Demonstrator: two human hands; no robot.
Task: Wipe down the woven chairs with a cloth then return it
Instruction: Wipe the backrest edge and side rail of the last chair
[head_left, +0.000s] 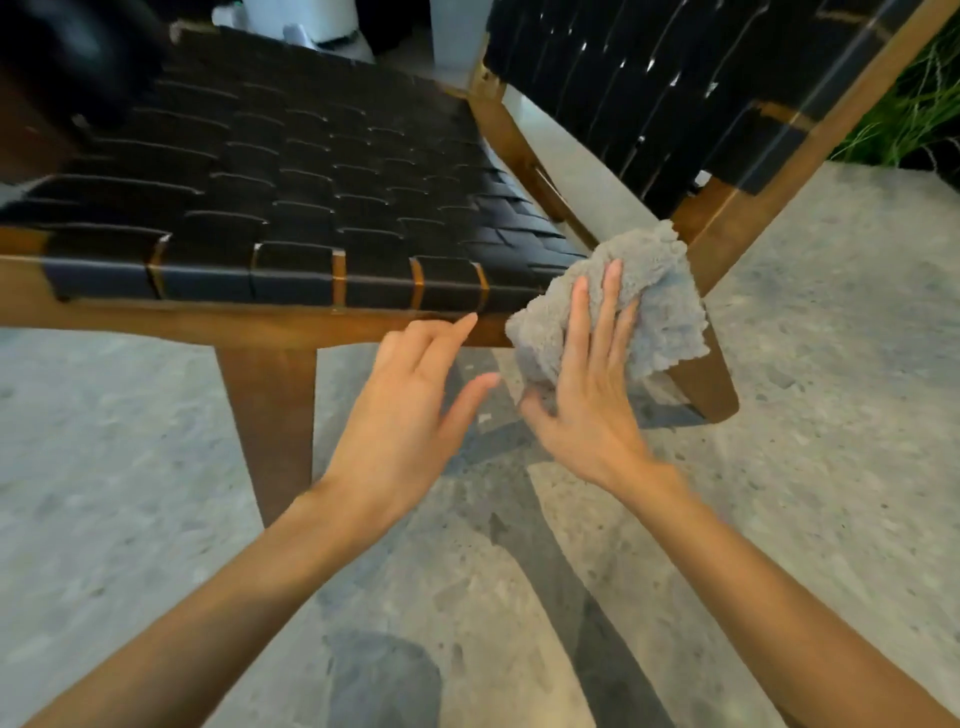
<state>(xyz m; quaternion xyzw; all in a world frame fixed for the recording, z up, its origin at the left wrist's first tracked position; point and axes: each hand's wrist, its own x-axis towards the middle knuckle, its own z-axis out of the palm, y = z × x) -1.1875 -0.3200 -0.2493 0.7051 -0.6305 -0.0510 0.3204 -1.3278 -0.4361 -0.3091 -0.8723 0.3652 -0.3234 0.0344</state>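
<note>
right hand (587, 410): fingers (582, 322) are lying straight and slightly apart, pressing flat on the cloth; the thumb is sitting at its lower edge, and I cannot tell whether it is tucked under.
left hand (410, 400): its fingers are hanging relaxed and spread, holding nothing; the forefinger tip is reaching to the near rail, contact unclear.
cloth (660, 291): grey, fluffy pile, bunched, draping over the seat's near right corner. Judged light, limp, not fragile, folding under any push.
hold: flat palm for wiping; a gathered fold for carrying.
seat (291, 187): flat black straps in basket weave, wrapping over the rail; judged smooth, slightly giving.
frame (208, 322): brown wood, stiff, straight-edged, legs angling.
backrest (649, 78): the same straps, far right, tilting.
floor (831, 364): grey, speckled.
</note>
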